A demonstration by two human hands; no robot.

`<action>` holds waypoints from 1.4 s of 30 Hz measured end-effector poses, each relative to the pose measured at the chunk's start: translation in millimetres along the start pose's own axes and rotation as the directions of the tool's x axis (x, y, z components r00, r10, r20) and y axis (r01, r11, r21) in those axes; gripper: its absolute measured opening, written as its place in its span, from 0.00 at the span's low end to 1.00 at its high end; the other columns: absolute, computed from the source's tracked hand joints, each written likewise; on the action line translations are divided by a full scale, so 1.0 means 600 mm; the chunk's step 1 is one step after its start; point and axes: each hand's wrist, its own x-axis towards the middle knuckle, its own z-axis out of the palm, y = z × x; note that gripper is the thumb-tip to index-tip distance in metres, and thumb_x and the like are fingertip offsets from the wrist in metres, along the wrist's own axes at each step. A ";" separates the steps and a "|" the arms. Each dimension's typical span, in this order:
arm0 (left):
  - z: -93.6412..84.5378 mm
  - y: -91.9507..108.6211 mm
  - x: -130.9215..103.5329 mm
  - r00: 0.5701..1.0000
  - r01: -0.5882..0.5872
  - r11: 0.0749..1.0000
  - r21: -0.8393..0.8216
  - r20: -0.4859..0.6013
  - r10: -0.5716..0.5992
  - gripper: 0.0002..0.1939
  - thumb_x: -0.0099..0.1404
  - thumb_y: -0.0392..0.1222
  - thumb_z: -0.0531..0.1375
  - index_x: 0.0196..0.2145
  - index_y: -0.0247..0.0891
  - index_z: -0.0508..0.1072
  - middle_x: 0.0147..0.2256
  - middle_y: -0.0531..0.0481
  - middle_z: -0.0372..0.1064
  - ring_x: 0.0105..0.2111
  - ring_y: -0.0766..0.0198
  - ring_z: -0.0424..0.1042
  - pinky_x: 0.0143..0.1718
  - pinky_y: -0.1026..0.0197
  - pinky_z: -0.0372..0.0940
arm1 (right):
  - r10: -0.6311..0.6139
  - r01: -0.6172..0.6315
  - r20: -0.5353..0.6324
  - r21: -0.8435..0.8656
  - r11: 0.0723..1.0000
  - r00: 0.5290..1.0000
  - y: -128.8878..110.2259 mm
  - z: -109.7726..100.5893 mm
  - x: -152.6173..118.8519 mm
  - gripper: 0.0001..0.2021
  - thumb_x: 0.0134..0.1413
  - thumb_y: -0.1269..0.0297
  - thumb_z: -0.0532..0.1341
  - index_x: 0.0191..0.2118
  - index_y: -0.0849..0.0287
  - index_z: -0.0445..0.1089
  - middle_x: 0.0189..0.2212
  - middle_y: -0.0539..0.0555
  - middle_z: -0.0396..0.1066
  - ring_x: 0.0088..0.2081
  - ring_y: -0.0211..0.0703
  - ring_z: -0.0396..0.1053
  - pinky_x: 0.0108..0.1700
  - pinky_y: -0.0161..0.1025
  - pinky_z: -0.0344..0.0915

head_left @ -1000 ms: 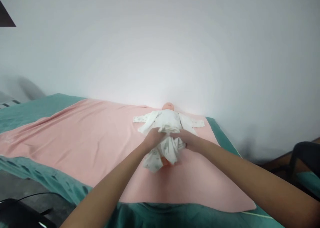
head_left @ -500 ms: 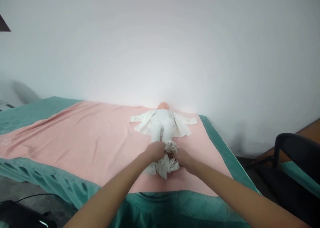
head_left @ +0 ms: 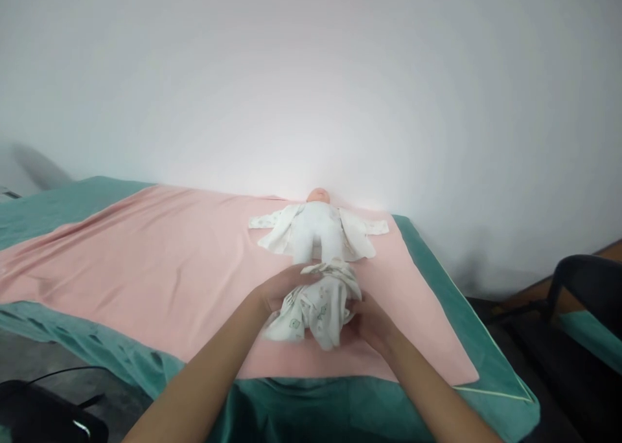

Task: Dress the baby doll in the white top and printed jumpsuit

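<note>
Where behind cloth [head_left: 325,307], hands [head_left: 284,286] [head_left: 373,321] half-hidden

Bunched cloth [head_left: 325,307] hides the doll's [head_left: 317,229] feet; the chair [head_left: 590,278] is cropped.

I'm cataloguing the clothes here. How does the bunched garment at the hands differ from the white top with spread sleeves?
The bunched garment is crumpled; the white top lies spread open, sleeves stretched sideways. The left hand and right hand hold the bunched garment; neither touches the white top. The bunched garment sits in front, the white top farther back. Both are pale fabric.
</note>
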 end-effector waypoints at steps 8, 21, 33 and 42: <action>-0.025 0.022 0.067 0.995 -0.095 0.987 -0.130 -0.030 0.092 0.23 0.57 0.42 0.66 0.49 0.33 0.72 0.44 0.38 0.74 0.43 0.52 0.75 0.48 0.52 0.67 | -0.053 0.038 -0.146 -0.103 0.994 0.988 -0.020 -0.024 0.057 0.16 0.37 0.67 0.67 0.38 0.57 0.73 0.36 0.54 0.73 0.37 0.49 0.70 0.38 0.40 0.66; -0.063 0.071 0.152 0.873 -0.195 0.833 0.517 -0.295 0.388 0.12 0.57 0.48 0.64 0.35 0.38 0.73 0.33 0.50 0.71 0.35 0.61 0.68 0.37 0.62 0.62 | -0.357 -0.015 -0.421 -0.664 0.747 0.834 -0.090 -0.036 0.170 0.09 0.49 0.60 0.58 0.35 0.58 0.69 0.34 0.54 0.72 0.37 0.48 0.66 0.33 0.36 0.62; -0.099 0.019 0.144 0.752 -0.340 0.854 0.394 -0.432 0.498 0.10 0.56 0.37 0.63 0.38 0.41 0.72 0.36 0.52 0.70 0.39 0.62 0.68 0.41 0.63 0.62 | -0.554 0.167 -0.359 -0.709 0.685 0.751 -0.047 -0.057 0.218 0.15 0.48 0.65 0.58 0.44 0.56 0.66 0.41 0.53 0.70 0.43 0.47 0.66 0.44 0.38 0.64; -0.109 0.016 0.143 0.776 -0.452 0.891 0.030 -0.479 0.410 0.13 0.56 0.44 0.66 0.36 0.39 0.68 0.30 0.53 0.68 0.27 0.67 0.68 0.30 0.64 0.63 | -0.583 0.371 0.091 -0.847 0.381 0.807 -0.076 -0.017 0.218 0.13 0.58 0.61 0.58 0.49 0.54 0.67 0.48 0.55 0.67 0.50 0.48 0.64 0.51 0.40 0.61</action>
